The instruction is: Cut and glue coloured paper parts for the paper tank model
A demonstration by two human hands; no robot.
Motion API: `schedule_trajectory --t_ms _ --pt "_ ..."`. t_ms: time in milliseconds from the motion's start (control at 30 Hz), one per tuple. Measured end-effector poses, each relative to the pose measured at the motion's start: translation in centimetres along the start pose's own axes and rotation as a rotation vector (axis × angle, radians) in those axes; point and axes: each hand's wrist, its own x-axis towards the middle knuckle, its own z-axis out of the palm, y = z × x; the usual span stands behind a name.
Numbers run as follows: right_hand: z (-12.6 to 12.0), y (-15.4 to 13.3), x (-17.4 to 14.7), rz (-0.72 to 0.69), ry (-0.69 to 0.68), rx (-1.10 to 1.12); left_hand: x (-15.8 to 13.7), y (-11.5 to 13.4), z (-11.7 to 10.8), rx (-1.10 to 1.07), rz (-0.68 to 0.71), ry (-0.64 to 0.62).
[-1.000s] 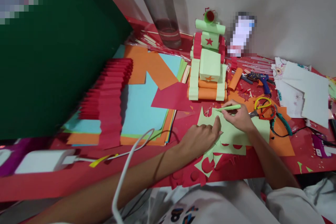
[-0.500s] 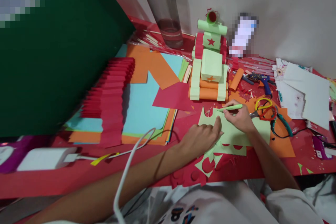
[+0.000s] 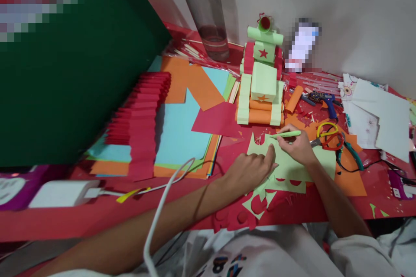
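Observation:
A light green sheet of paper (image 3: 316,162) with cut-out notches lies on the red table. My right hand (image 3: 295,145) is closed around a light green pen (image 3: 287,133), whose tip meets the sheet near its upper edge. Resting on the sheet's left part is my left hand (image 3: 251,169), index finger stretched out toward the pen tip, the other fingers partly bent and nothing held. Light green scraps (image 3: 251,205) and red paper pieces (image 3: 232,216) lie below it. Just beyond the sheet stands a model of rolled and folded paper (image 3: 264,80) in green, red and orange.
Scissors (image 3: 329,134) and a blue glue gun (image 3: 329,106) lie to the right. A bottle (image 3: 212,21) and a phone (image 3: 303,45) stand at the wall. On the left are pleated red paper (image 3: 141,138), coloured sheets (image 3: 180,138), a dark green board (image 3: 65,91) and a white cable (image 3: 156,220).
The view has shifted slightly, so things appear a little farther right. Both hands keep nearly the same place on the sheet, and the pen stays in my right hand.

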Motion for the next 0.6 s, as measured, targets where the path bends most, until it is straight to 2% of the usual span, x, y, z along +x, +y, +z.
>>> schedule_trajectory --t_ms 300,600 --pt "0.0 -0.1 0.0 0.012 0.009 -0.012 0.1 0.1 -0.9 0.078 0.011 -0.08" --pt "0.0 -0.1 0.0 0.012 0.03 -0.037 0.2 -0.1 -1.3 0.067 0.009 -0.088"
